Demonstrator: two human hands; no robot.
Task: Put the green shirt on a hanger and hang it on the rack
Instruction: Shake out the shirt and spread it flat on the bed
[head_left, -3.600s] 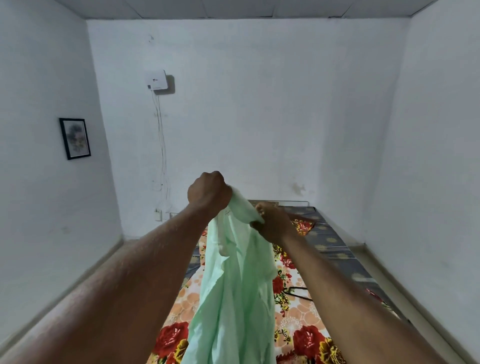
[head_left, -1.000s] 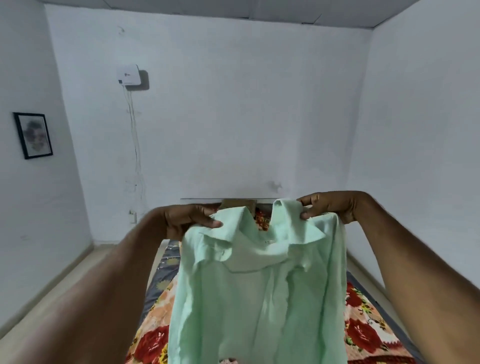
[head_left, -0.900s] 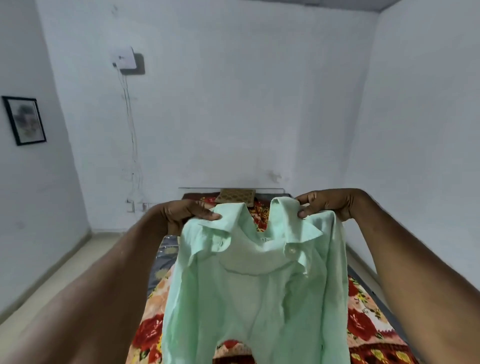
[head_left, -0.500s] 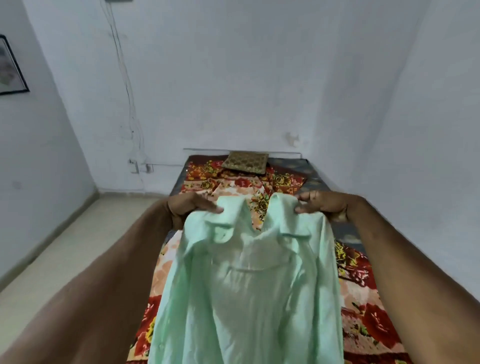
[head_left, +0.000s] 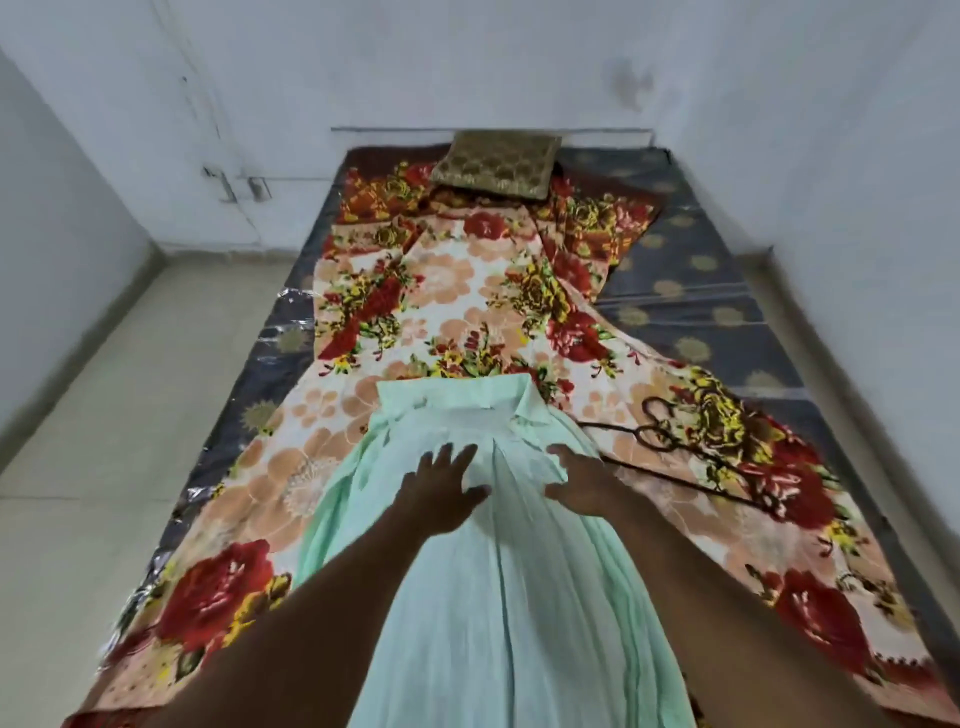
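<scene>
On bed (head_left: 691, 291), over floral blanket (head_left: 441, 291), green shirt (head_left: 488, 571) lay flat, collar toward pillow (head_left: 496, 163). Left hand (head_left: 441, 491) released, fingers spread, palm pressing shirt below collar. Right hand (head_left: 584, 483) released too, flat on cloth. Dark hanger (head_left: 675, 441) lay just right of shirt, not yet inserted. Rack not in view; hanging remained to do.

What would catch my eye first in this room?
The pale green shirt spread down the middle of the bed, both hands flat on it: left hand, right hand. Under it lies a loud red floral blanket, with a dark wire hanger on the blanket at the shirt's right.
</scene>
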